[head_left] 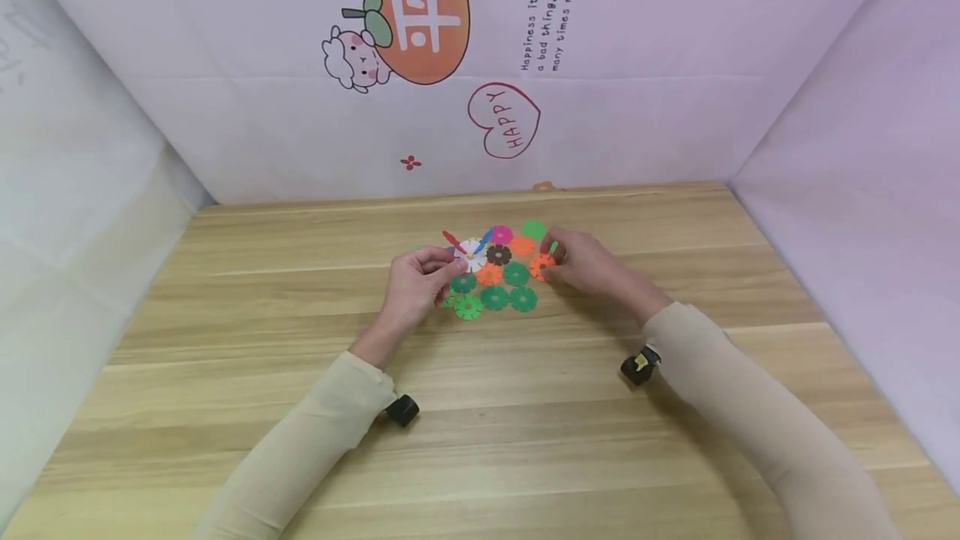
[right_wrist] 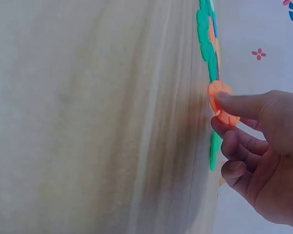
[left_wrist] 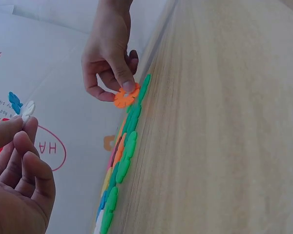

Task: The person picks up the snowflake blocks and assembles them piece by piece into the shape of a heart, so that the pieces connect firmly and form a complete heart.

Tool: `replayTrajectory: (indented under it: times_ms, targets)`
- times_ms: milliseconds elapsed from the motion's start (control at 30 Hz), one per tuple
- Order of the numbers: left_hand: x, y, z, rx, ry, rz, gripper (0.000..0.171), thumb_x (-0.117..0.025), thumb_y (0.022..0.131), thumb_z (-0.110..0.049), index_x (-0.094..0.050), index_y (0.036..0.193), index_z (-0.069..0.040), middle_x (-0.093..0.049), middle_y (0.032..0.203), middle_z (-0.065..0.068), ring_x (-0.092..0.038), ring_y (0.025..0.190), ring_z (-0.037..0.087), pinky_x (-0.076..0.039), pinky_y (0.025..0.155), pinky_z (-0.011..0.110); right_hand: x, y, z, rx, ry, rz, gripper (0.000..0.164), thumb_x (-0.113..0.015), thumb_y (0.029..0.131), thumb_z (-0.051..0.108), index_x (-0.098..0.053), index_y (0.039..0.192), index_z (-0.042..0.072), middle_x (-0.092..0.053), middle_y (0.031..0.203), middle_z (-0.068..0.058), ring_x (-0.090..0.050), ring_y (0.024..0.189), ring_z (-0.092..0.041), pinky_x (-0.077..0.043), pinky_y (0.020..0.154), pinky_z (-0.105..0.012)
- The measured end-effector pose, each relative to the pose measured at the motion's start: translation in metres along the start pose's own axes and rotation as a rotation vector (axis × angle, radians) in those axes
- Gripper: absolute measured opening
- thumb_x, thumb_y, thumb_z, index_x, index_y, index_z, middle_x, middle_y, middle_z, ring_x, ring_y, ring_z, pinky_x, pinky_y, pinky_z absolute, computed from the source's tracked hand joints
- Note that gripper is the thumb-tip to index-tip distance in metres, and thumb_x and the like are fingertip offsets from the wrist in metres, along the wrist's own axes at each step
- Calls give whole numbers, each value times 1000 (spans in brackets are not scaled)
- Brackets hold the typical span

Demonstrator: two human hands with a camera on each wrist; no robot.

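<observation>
Between the thumb and fingers of my left hand (head_left: pixel 411 288) is a white notched snowflake disc (head_left: pixel 467 255). A red disc (head_left: pixel 452 241) and a blue disc (head_left: pixel 484 240) stand up from it at angles; the left wrist view shows the group raised over the table. My right hand (head_left: pixel 583 263) pinches an orange snowflake disc (head_left: pixel 542 267) by its edge, apart from the white one. In the right wrist view the thumb presses across this orange disc (right_wrist: pixel 229 118). Between the hands lie loose discs, among them a brown one (head_left: pixel 498 254) and a dark green one (head_left: pixel 495 298).
More discs lie flat in the cluster: a pink one (head_left: pixel 501 235), a light green one (head_left: pixel 468 307) and several other green and orange ones. The wooden table (head_left: pixel 480 448) meets a printed white backdrop (head_left: pixel 637 123) behind the cluster.
</observation>
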State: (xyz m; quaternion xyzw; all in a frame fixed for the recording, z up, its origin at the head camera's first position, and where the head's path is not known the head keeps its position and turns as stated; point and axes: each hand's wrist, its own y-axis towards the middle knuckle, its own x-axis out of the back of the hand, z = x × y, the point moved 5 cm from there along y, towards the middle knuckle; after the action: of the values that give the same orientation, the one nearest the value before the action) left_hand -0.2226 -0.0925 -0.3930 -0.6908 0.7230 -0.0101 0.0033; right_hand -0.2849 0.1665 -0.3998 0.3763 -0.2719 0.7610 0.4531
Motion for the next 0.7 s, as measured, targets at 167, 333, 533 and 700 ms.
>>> replayTrajectory:
  times_ms: [167, 333, 533, 700]
  targets:
    - [0, 0, 1, 5, -7, -13, 18, -77, 91, -13, -70, 99, 1, -74, 86, 11, -50, 49, 11, -41, 45, 19, 0, -9, 1, 44, 59, -21, 25, -72, 93, 5, -62, 115, 10, -70, 94, -8, -66, 84, -24, -55, 73, -39]
    - [0, 0, 2, 1, -8, -20, 18, -77, 91, -13, -71, 100, 1, -74, 83, 6, -50, 48, 11, -40, 45, 19, 5, -15, 2, 62, 164, -93, 23, -71, 93, 4, -65, 115, 9, -72, 94, -8, -67, 84, -23, -55, 70, -36]
    - [-3, 2, 3, -14, 11, -22, 18, -79, 89, -14, -72, 99, 0, -75, 83, 5, -48, 48, 11, -39, 44, 19, 18, -18, 13, 71, 402, -234, 27, -75, 92, 9, -66, 116, 2, -74, 93, -14, -62, 67, -26, -46, 53, -26]
    - [-8, 3, 2, -36, 9, -22, 18, -80, 88, -12, -73, 99, 0, -74, 82, 4, -49, 49, 11, -41, 45, 20, 27, -21, 28, 125, 574, -322, 28, -75, 92, 12, -67, 118, 4, -74, 94, -15, -54, 59, -25, -45, 51, -26]
